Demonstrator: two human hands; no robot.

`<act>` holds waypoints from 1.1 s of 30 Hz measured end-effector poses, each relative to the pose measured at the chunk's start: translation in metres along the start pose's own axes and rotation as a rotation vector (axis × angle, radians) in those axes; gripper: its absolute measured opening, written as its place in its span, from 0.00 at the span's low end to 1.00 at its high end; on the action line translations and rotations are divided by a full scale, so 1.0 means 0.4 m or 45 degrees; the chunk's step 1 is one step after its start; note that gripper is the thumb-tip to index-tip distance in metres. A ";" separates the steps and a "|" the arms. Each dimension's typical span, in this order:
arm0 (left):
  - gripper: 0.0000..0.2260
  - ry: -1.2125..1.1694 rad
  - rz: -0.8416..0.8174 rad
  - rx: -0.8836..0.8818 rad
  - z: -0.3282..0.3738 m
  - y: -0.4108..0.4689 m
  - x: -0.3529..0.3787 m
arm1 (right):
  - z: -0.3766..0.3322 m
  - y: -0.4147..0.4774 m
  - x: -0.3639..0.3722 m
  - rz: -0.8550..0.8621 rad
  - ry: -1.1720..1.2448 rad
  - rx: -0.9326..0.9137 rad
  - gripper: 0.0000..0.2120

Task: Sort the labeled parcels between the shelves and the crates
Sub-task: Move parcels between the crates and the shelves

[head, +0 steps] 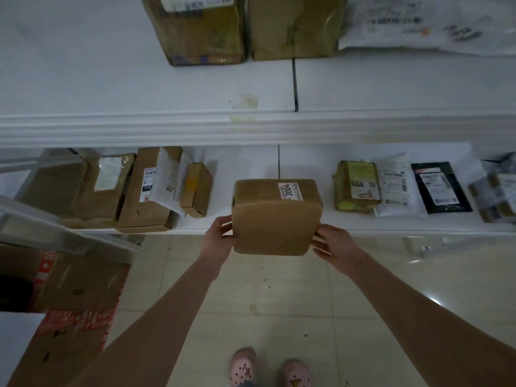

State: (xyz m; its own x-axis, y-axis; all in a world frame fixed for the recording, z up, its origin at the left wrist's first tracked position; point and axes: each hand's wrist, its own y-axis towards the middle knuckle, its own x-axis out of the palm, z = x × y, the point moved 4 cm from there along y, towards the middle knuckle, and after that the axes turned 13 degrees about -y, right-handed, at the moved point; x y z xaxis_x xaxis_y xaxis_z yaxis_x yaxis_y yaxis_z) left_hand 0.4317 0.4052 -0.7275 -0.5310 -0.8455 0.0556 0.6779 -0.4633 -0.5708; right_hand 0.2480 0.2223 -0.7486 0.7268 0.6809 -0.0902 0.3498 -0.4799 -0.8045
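A brown cardboard parcel (275, 219) with a white label reading 3004 is held between both my hands, at the front edge of the lower white shelf (251, 230). My left hand (220, 233) grips its left side and my right hand (333, 244) grips its right side. The parcel's far end is over the shelf in a gap between other parcels; its near end overhangs the floor. Whether it rests on the shelf I cannot tell.
Brown boxes (145, 191) fill the lower shelf's left side; a taped box (356, 185), a white bag (396, 185) and a black bag (439, 187) lie to the right. Two large boxes (201, 26) stand on the upper shelf (139, 127). Flattened cardboard (75, 300) lies on the floor at left.
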 end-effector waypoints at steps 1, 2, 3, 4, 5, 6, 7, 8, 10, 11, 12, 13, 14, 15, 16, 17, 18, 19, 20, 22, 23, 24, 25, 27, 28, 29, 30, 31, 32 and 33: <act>0.19 -0.028 0.014 -0.007 0.006 -0.008 -0.008 | -0.003 -0.008 0.000 -0.011 0.024 -0.009 0.04; 0.17 -0.053 0.037 -0.021 0.012 -0.014 -0.020 | -0.004 -0.015 0.000 -0.029 0.051 -0.020 0.05; 0.14 -0.063 0.064 -0.045 0.015 -0.019 -0.032 | -0.004 -0.022 0.001 -0.053 0.078 -0.035 0.09; 0.11 -0.066 0.085 -0.074 0.020 -0.027 -0.042 | -0.007 -0.031 0.002 -0.076 0.094 -0.060 0.13; 0.08 -0.074 0.093 -0.114 0.025 -0.034 -0.050 | -0.010 -0.040 0.004 -0.092 0.097 -0.091 0.16; 0.07 -0.097 0.084 -0.165 0.029 -0.041 -0.055 | -0.012 -0.047 0.005 -0.097 0.085 -0.121 0.18; 0.11 -0.115 0.059 -0.215 0.032 -0.044 -0.057 | -0.018 -0.054 0.009 -0.092 0.066 -0.146 0.18; 0.17 -0.127 0.017 -0.267 0.037 -0.048 -0.058 | -0.024 -0.063 0.012 -0.077 0.039 -0.171 0.19; 0.24 -0.132 -0.073 -0.344 0.045 -0.054 -0.058 | -0.034 -0.074 0.016 -0.042 -0.036 -0.219 0.21; 0.24 -0.141 -0.094 -0.366 0.048 -0.059 -0.059 | -0.037 -0.080 0.018 -0.042 -0.070 -0.235 0.22; 0.23 -0.159 -0.100 -0.380 0.048 -0.062 -0.062 | -0.039 -0.084 0.019 -0.046 -0.098 -0.242 0.23; 0.22 -0.174 -0.097 -0.379 0.048 -0.066 -0.065 | -0.040 -0.087 0.021 -0.053 -0.123 -0.247 0.23; 0.20 -0.187 -0.089 -0.367 0.046 -0.070 -0.069 | -0.038 -0.084 0.022 -0.063 -0.139 -0.241 0.22; 0.18 -0.202 -0.072 -0.347 0.043 -0.074 -0.072 | -0.037 -0.084 0.025 -0.071 -0.154 -0.222 0.20; 0.16 -0.227 -0.048 -0.322 0.039 -0.077 -0.076 | -0.034 -0.082 0.026 -0.074 -0.184 -0.194 0.15; 0.15 -0.253 -0.019 -0.289 0.036 -0.079 -0.080 | -0.030 -0.081 0.028 -0.088 -0.228 -0.163 0.10; 0.15 -0.267 0.002 -0.251 0.034 -0.082 -0.081 | -0.027 -0.083 0.030 -0.121 -0.281 -0.131 0.10; 0.16 -0.263 0.007 -0.213 0.033 -0.083 -0.080 | -0.022 -0.083 0.032 -0.160 -0.323 -0.098 0.16; 0.17 -0.252 0.001 -0.179 0.034 -0.084 -0.078 | -0.018 -0.084 0.034 -0.206 -0.337 -0.066 0.22; 0.20 -0.232 -0.013 -0.123 0.036 -0.084 -0.074 | -0.012 -0.093 0.047 -0.332 -0.339 -0.034 0.28; 0.21 -0.220 -0.016 -0.107 0.036 -0.082 -0.074 | -0.008 -0.094 0.054 -0.387 -0.346 -0.027 0.29; 0.22 -0.206 -0.023 -0.101 0.037 -0.081 -0.074 | -0.004 -0.093 0.059 -0.416 -0.353 -0.021 0.28; 0.23 -0.189 -0.037 -0.106 0.035 -0.081 -0.073 | -0.002 -0.091 0.062 -0.411 -0.370 -0.024 0.28; 0.26 -0.174 -0.052 -0.155 0.023 -0.083 -0.071 | -0.002 -0.085 0.062 -0.345 -0.379 -0.038 0.27; 0.28 -0.181 -0.033 -0.186 0.018 -0.083 -0.075 | -0.005 -0.082 0.059 -0.314 -0.361 -0.050 0.27; 0.29 -0.181 0.005 -0.207 0.015 -0.080 -0.084 | -0.008 -0.082 0.054 -0.300 -0.342 -0.063 0.26; 0.31 -0.168 0.048 -0.217 0.018 -0.075 -0.099 | -0.012 -0.082 0.049 -0.308 -0.334 -0.080 0.25; 0.32 -0.141 0.075 -0.225 0.024 -0.068 -0.116 | -0.016 -0.083 0.043 -0.333 -0.342 -0.102 0.24; 0.32 -0.099 0.068 -0.245 0.033 -0.062 -0.133 | -0.020 -0.085 0.037 -0.363 -0.363 -0.127 0.23; 0.32 -0.049 0.012 -0.288 0.041 -0.057 -0.147 | -0.024 -0.087 0.033 -0.392 -0.383 -0.149 0.23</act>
State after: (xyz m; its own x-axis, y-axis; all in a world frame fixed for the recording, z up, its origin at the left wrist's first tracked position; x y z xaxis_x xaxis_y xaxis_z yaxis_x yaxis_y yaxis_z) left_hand 0.4558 0.4613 -0.7042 -0.5029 -0.8608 0.0781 0.5489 -0.3878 -0.7405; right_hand 0.2511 0.2427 -0.7161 0.3802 0.9242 -0.0370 0.6001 -0.2770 -0.7504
